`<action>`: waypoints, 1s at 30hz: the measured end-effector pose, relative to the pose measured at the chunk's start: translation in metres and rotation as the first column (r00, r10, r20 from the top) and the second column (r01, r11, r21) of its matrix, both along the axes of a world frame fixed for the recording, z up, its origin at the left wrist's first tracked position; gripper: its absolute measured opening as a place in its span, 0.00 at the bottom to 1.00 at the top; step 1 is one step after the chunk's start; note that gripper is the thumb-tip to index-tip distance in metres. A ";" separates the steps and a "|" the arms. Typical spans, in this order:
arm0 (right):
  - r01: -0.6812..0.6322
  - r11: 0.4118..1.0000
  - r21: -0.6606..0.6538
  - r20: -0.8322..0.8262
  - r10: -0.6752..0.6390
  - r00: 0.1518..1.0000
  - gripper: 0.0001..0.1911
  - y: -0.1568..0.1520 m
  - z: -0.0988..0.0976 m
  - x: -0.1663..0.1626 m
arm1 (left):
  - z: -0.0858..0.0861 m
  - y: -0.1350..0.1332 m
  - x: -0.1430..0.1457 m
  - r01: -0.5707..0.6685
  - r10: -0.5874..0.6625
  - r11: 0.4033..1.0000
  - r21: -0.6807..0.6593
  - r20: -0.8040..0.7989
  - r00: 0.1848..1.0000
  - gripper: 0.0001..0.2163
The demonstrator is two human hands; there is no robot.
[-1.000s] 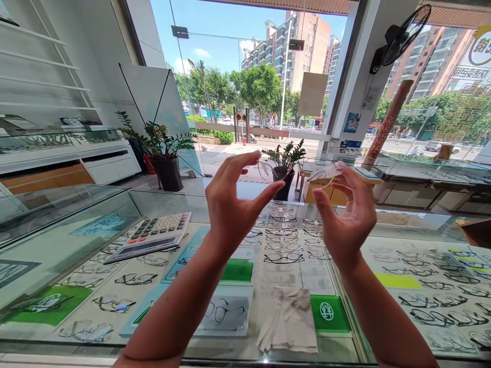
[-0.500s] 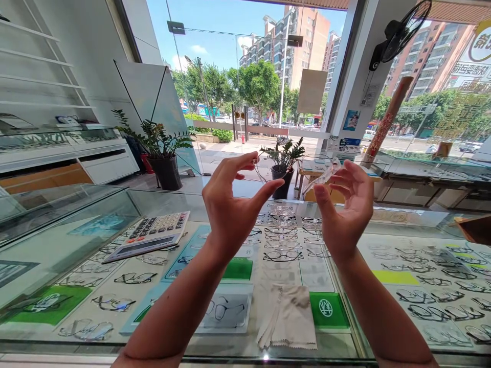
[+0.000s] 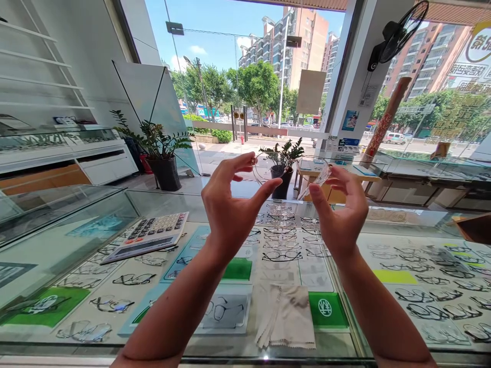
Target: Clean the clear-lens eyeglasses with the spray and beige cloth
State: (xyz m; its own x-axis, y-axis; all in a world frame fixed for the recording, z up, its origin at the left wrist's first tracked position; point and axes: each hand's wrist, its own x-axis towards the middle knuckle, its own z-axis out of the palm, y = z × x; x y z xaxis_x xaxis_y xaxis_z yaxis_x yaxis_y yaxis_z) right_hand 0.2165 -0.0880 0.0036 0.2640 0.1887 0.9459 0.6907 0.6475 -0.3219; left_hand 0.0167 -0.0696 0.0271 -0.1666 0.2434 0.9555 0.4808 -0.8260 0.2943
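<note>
I hold a pair of clear rimless glasses (image 3: 291, 171) up toward the window, above a glass display counter (image 3: 69, 240). My left hand (image 3: 230, 204) pinches the left lens between thumb and fingers. My right hand (image 3: 341, 209) grips the right lens edge the same way. Both lenses are see-through, so the potted plant behind shows through them. A grey cleaning cloth (image 3: 289, 317) lies on the counter top below my hands.
A calculator (image 3: 148, 236) rests on the counter at left. Several spectacle frames (image 3: 282, 240) lie in rows under the glass. Two potted plants (image 3: 163, 153) stand by the window. A wall fan (image 3: 399, 33) hangs at upper right. Another glass case (image 3: 57, 137) stands at left.
My right hand has moved left and closed in on the right lens. The glasses have turned a little, and the lens now faces me more squarely.
</note>
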 end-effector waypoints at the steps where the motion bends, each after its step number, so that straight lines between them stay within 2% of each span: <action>1: 0.003 1.000 -0.004 0.002 -0.003 1.000 0.23 0.000 0.000 0.000 | 0.000 0.000 0.000 0.003 -0.002 1.000 -0.012 0.013 1.000 0.26; 4: 0.004 1.000 -0.016 -0.005 -0.004 1.000 0.22 -0.002 0.002 -0.001 | 0.000 0.000 0.001 0.012 -0.011 0.999 -0.041 0.044 0.999 0.28; 8: 0.002 1.000 -0.027 -0.021 -0.003 1.000 0.22 -0.003 0.003 -0.001 | 0.000 0.000 0.001 0.029 -0.027 0.998 -0.055 0.036 0.999 0.24; 14: -0.025 0.998 -0.060 -0.018 0.024 1.000 0.21 -0.004 0.004 0.000 | 0.000 0.000 0.001 0.006 -0.006 1.000 0.001 0.032 0.999 0.22; 22: -0.137 0.957 -0.255 -0.083 0.119 0.989 0.28 0.000 0.003 0.004 | -0.001 0.000 0.001 -0.099 0.099 0.992 0.077 0.004 0.995 0.22; 30: -0.136 0.966 -0.219 -0.115 0.113 0.987 0.29 0.006 0.003 0.006 | -0.001 0.002 0.001 -0.064 0.064 0.997 0.044 -0.009 0.998 0.21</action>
State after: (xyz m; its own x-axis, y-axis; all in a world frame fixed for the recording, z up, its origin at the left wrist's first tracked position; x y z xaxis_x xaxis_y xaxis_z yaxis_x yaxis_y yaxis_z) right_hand 0.2223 -0.0824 0.0063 0.3168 0.4315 0.8447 0.5656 0.6289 -0.5334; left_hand 0.0180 -0.0675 0.0256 -0.1706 0.1903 0.9668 0.5357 -0.8056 0.2531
